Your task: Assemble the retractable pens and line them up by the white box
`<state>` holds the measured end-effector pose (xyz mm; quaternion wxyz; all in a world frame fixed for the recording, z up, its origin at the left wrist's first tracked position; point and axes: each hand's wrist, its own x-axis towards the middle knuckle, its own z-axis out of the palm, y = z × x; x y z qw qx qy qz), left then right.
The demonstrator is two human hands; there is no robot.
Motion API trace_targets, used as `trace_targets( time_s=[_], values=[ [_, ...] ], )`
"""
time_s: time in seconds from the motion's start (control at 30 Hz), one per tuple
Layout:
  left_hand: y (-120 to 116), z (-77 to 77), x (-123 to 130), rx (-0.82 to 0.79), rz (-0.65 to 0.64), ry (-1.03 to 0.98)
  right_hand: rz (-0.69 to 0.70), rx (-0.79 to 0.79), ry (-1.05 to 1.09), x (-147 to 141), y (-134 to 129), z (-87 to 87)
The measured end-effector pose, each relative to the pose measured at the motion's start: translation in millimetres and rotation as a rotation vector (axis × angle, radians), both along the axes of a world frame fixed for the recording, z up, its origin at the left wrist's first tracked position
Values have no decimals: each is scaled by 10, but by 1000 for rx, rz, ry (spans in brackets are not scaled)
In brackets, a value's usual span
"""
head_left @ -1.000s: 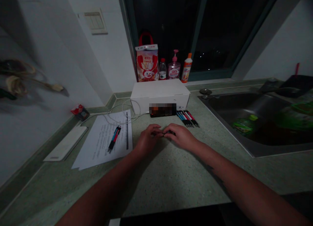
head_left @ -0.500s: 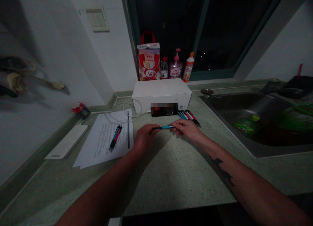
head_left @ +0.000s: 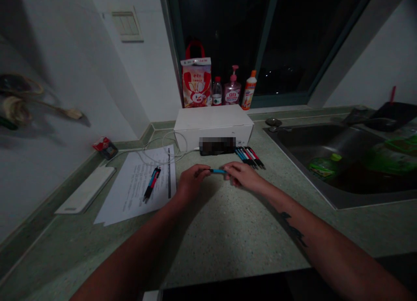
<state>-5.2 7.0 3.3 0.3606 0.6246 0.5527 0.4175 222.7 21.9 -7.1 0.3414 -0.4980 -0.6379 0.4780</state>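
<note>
So, a blue pen (head_left: 217,171) is pinched at both ends by the left hand (head_left: 192,177) and right hand (head_left: 243,175); more pens (head_left: 250,157) are lined up far right.

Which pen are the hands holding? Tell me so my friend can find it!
Find the long white box on the green counter, then look just in front of it. A blue-and-black pen bridges the left hand and right hand. The pens on the paper and the row of pens near the box lie down; only this one is held.
</note>
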Motion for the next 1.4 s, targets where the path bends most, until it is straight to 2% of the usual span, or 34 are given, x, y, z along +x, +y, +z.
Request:
trace_targets(
  time_s=[0.07, 0.2, 0.37, 0.53, 0.7, 0.8, 1.0, 1.17, 1.33, 1.4],
  values=[
    [-4, -16, 16, 8, 2, -9, -8, -16, -55, -11, -16, 13],
    [-16, -24, 26, 40, -7, -10, -73, 134, -55, -5, -14, 43],
    [-24, -35, 15, 82, -44, -6, -7, 11, -75, 1, -20, 35],
    [-18, -71, 10, 118, -43, 29, -14, 184, -29, -4, -21, 54],
    [-21, -99, 17, 155, -73, 62, 55, 152, -128, -11, -40, 36],
    [-28, -95, 18, 152, -66, 79, 31, 245, -91, -22, -42, 25],
    [-47, -59, 27, 129, -55, 88, 93, 229, -151, -28, -48, 27],
    [-68, -9, 44, 29, -50, 135, 36, 392, -208, -32, -80, 34],
    [-65, -2, 31, 53, -52, 145, 118, 328, -274, -52, -104, 59],
    [-57, -10, 23, 54, -56, 154, 113, 369, -295, -49, -101, 82]
  ],
)
